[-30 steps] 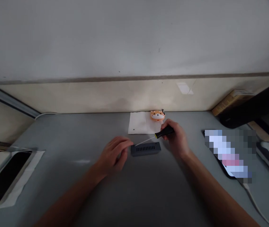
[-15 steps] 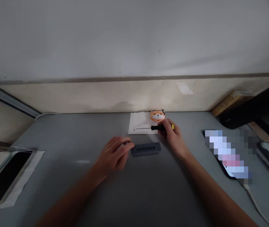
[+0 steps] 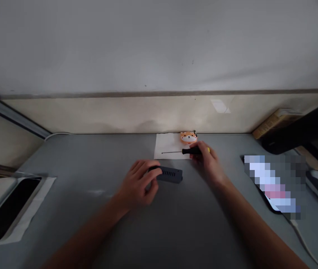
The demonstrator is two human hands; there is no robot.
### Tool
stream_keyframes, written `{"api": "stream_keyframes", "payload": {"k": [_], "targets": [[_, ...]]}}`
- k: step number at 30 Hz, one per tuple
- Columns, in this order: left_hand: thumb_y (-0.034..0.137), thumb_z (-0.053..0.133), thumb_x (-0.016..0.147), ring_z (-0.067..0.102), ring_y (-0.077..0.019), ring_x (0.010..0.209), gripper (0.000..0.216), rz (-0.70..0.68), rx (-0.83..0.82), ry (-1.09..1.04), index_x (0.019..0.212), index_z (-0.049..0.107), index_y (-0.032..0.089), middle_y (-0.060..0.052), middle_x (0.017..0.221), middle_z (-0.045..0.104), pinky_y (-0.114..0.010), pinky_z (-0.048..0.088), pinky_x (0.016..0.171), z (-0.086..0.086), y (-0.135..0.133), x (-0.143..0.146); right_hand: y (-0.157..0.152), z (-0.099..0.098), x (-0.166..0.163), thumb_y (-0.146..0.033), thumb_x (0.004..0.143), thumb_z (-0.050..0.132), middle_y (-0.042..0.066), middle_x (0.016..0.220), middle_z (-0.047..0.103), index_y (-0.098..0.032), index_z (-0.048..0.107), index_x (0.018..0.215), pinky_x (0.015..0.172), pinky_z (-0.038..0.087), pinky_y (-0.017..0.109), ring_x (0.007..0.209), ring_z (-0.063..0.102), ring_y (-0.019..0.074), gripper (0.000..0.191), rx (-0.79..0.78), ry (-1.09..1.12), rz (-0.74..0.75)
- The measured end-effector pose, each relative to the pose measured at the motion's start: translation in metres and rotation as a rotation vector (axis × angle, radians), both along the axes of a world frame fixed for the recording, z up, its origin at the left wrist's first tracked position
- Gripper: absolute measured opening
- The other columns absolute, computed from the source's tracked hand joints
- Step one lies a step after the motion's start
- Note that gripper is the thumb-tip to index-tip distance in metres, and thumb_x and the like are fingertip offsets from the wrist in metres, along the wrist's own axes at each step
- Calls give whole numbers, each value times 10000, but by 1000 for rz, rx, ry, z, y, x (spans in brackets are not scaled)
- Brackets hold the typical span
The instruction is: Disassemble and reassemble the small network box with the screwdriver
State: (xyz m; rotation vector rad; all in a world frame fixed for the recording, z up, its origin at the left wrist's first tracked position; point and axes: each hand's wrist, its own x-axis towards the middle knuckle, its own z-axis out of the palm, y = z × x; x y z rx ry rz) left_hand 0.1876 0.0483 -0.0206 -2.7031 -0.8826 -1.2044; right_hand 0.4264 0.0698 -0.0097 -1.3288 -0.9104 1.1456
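Note:
A small dark grey box with a row of slots (image 3: 168, 174) lies on the grey table (image 3: 175, 224). My left hand (image 3: 139, 183) has its fingers wrapped round the box's left end. A screwdriver with a black handle and a thin shaft (image 3: 183, 151) lies across a white sheet of paper (image 3: 166, 145) near the wall. My right hand (image 3: 208, 162) rests at the handle's right end, fingers still touching it. An orange animal-face toy (image 3: 188, 137) sits at the paper's far right corner.
A phone with a blurred screen (image 3: 273, 185) lies at the right with a white cable (image 3: 301, 239) running from it. A dark monitor edge (image 3: 301, 130) and a cardboard box (image 3: 273, 121) stand at the far right. A black tray on white paper (image 3: 5, 209) is at the left.
My right hand carried the screwdriver from the slotted box to the white paper and laid it down. My left hand took hold of the box's left end and shifted it slightly left.

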Motion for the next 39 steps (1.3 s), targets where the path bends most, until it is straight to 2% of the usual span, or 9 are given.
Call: {"api": "stream_keyframes", "payload": {"k": [3, 6, 12, 19, 24, 32, 36, 39], "targets": [[68, 487, 871, 668, -214, 914, 222, 77, 12, -2, 1015, 576, 212, -78, 1004, 700, -358, 495, 823, 4, 1, -2, 1, 5, 3, -559, 646, 680, -15, 545, 554, -209, 661, 666, 474, 353, 248, 490, 466, 106, 351, 33, 143, -79], [119, 513, 909, 675, -226, 964, 191, 89, 38, 37, 1056, 606, 198, -90, 1045, 718, -381, 471, 888, 5, -1, 2, 2, 12, 7, -465, 576, 677, -15, 542, 528, -213, 620, 575, 434, 326, 241, 462, 445, 92, 259, 42, 261, -170], [171, 553, 971, 670, -221, 1041, 212, 124, 89, 78, 1147, 664, 211, -65, 1086, 752, -386, 405, 977, -1, -8, 16, 2, 17, 13, -373, 564, 657, -9, 573, 533, -221, 570, 535, 394, 288, 239, 462, 418, 84, 177, 58, 366, -241], [165, 567, 992, 651, -213, 976, 181, 134, 94, 68, 1127, 684, 192, -79, 1070, 743, -370, 416, 932, -2, -9, 18, 3, 12, 13, -389, 576, 658, -8, 575, 526, -226, 572, 555, 404, 287, 253, 485, 425, 100, 185, 59, 348, -219], [161, 562, 992, 642, -213, 984, 190, 141, 96, 69, 1131, 684, 203, -77, 1079, 728, -370, 416, 937, -2, -9, 18, 2, 9, 14, -388, 641, 632, -10, 551, 486, -228, 551, 561, 418, 262, 267, 491, 407, 107, 197, 69, 305, -158], [133, 565, 961, 612, -229, 987, 239, 153, 77, 111, 1138, 700, 223, -86, 1132, 695, -387, 413, 931, -2, -11, 18, 1, 11, 15, -384, 642, 638, -7, 564, 493, -232, 538, 538, 415, 266, 269, 491, 406, 108, 209, 119, 288, -140], [128, 552, 948, 585, -256, 1009, 276, 178, 46, 134, 1154, 707, 227, -123, 1230, 656, -405, 419, 916, -3, -14, 21, 2, 9, 17, -378, 650, 635, -6, 587, 502, -232, 542, 550, 413, 272, 266, 484, 405, 104, 200, 135, 298, -161], [126, 560, 933, 574, -280, 1038, 354, 185, 44, 180, 1233, 702, 247, -137, 1291, 632, -412, 427, 911, -6, -18, 24, 4, 7, 18, -373, 655, 635, -6, 585, 511, -230, 566, 583, 409, 266, 265, 482, 419, 106, 174, 119, 303, -214]]}}
